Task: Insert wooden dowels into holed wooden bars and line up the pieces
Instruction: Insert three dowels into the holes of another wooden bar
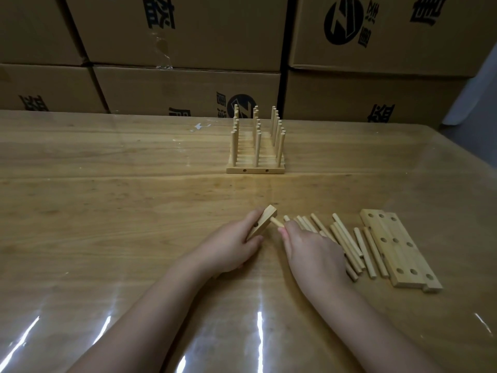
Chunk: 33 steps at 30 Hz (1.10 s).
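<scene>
Dowel (358, 222) at holed bar (265, 224) — right hand (314, 254) fingers (284, 233) pinching dowel, left hand (231, 246) gripping bar

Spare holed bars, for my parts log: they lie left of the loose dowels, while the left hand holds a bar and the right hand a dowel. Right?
No: the head view shows the spare holed bars lying right of the loose dowels, not left. The left hand does hold a bar and the right hand a dowel.
</scene>
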### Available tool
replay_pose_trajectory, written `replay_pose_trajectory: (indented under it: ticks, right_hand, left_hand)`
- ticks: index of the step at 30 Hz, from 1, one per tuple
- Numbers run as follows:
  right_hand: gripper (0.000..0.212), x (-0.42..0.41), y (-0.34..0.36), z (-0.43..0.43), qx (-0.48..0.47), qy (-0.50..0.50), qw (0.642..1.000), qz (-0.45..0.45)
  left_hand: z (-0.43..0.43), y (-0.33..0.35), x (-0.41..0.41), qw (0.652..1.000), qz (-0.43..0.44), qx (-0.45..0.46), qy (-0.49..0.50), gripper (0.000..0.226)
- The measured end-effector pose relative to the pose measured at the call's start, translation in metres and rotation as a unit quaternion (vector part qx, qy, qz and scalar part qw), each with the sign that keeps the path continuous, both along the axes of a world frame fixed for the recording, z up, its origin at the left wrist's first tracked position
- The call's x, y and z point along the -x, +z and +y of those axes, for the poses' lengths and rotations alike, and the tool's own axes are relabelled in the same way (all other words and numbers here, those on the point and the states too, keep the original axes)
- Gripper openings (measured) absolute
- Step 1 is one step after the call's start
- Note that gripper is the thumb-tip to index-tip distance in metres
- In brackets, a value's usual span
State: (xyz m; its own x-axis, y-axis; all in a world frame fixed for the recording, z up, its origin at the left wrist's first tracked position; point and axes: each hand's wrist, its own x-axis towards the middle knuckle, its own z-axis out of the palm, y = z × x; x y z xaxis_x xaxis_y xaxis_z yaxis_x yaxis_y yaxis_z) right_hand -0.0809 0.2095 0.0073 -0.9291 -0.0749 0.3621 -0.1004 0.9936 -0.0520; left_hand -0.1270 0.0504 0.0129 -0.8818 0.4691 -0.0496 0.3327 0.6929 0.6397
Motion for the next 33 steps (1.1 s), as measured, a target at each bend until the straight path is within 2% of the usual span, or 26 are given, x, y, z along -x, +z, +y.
replay_pose_trajectory:
  ticks: [5, 18, 21, 26, 29, 33]
  right_hand:
    - [0.037, 0.002, -0.003, 0.003, 0.043, -0.008, 0.999, -0.023]
    - [0.037, 0.006, 0.002, 0.009, 0.206, -0.006, 0.970, -0.130]
    - [0.040, 0.004, 0.002, 0.006, 0.161, -0.018, 0.982, -0.100]
    - [0.042, 0.001, 0.005, -0.002, 0.016, -0.027, 0.999, -0.011]
    - [0.037, -0.001, 0.004, -0.005, 0.021, -0.016, 1.000, 0.000]
    - [0.035, 0.000, -0.005, -0.010, 0.070, -0.008, 0.997, -0.036]
  left_hand:
    - [0.002, 0.001, 0.000, 0.998, 0.037, 0.058, -0.008, 0.055]
    - [0.001, -0.002, 0.001, 0.990, 0.083, 0.106, -0.030, 0.058]
    - [0.002, -0.002, -0.001, 0.992, 0.083, 0.093, -0.012, 0.057]
    - [0.004, -0.003, 0.000, 0.996, 0.060, 0.059, 0.009, 0.056]
    - [0.003, -0.003, 0.000, 0.994, 0.073, 0.074, 0.012, 0.055]
    - [-0.007, 0.000, 0.003, 0.979, 0.145, 0.145, -0.002, 0.044]
